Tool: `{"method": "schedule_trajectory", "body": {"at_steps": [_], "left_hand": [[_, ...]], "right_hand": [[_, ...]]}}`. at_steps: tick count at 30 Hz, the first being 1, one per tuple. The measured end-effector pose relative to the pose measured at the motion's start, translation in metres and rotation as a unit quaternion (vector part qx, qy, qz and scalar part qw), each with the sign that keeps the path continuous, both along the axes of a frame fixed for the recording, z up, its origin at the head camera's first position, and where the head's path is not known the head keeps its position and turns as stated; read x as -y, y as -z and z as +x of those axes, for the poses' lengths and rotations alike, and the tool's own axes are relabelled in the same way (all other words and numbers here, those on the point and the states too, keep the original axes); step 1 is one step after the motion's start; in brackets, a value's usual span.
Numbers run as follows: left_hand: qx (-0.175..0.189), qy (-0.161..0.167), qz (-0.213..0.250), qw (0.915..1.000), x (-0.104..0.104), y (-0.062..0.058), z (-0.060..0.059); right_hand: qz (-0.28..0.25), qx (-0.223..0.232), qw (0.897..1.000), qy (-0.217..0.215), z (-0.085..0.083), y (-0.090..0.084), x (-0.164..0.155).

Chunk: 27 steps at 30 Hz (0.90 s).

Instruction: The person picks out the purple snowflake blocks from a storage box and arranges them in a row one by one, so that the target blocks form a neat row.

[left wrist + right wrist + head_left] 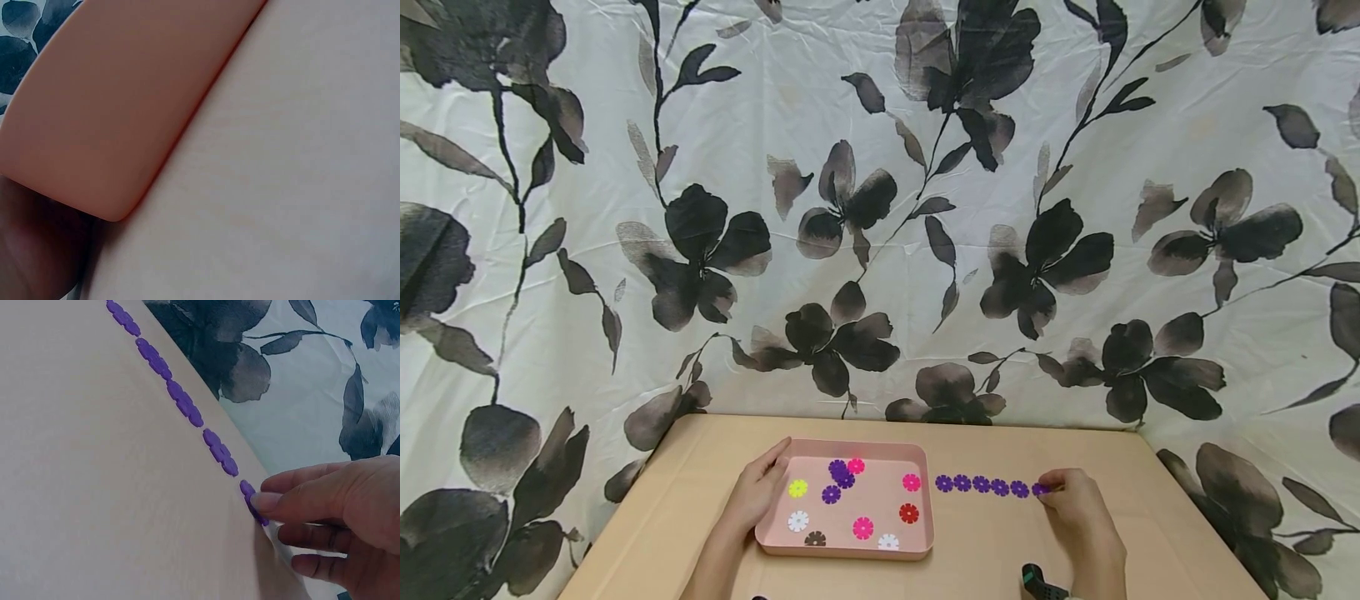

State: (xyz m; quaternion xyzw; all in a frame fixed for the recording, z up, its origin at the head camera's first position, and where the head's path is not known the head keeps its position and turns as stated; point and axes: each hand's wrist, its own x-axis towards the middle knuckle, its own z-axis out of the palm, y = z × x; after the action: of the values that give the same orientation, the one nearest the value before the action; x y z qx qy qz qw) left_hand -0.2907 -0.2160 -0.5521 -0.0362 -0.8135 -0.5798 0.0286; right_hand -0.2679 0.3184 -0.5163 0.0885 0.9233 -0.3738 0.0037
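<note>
A pink tray (844, 551) holds loose flower-shaped plastic discs in purple, pink, yellow, white, red and brown. My left hand (756, 492) holds the tray at its left side, its fingers along the rim near the far corner. In the left wrist view, the tray's outer wall (125, 112) hides most of that hand (40, 244). To the right of the tray runs a row of purple flower discs (981, 484). At the row's right end, my right hand (1078, 508) pinches a purple flower disc (248, 494) between thumb and finger, close to the tabletop.
The light wooden table (985, 550) ends at a white cloth (880, 108) with dark printed flowers, hanging behind it. A black strap-like device (1041, 583) is by the right wrist. The row of discs runs near the table's far edge in the right wrist view.
</note>
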Motion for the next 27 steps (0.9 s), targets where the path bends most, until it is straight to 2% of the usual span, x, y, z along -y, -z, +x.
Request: {"method": "schedule_trajectory", "body": {"at_steps": [4, 9, 12, 21, 27], "left_hand": [[-0.005, -0.002, -0.001, 1.0000, 0.000, 0.001, 0.000], [-0.010, -0.004, -0.006, 0.9999, -0.001, 0.001, 0.000], [-0.011, -0.001, -0.009, 0.9999, 0.000, 0.001, 0.001], [-0.009, 0.003, -0.001, 0.9999, 0.000, -0.001, 0.001], [-0.012, -0.003, -0.010, 0.9999, 0.000, 0.004, -0.001]], "right_hand": [[-0.004, -0.054, 0.998, -0.015, -0.002, -0.007, 0.011], [-0.020, -0.137, 0.990, -0.034, -0.008, -0.017, 0.033], [-0.027, -0.165, 0.985, -0.041, -0.013, -0.021, 0.047], [-0.056, -0.235, 0.967, -0.074, -0.026, -0.027, 0.101], [-0.084, -0.238, 0.962, -0.105, -0.027, -0.028, 0.139]]}}
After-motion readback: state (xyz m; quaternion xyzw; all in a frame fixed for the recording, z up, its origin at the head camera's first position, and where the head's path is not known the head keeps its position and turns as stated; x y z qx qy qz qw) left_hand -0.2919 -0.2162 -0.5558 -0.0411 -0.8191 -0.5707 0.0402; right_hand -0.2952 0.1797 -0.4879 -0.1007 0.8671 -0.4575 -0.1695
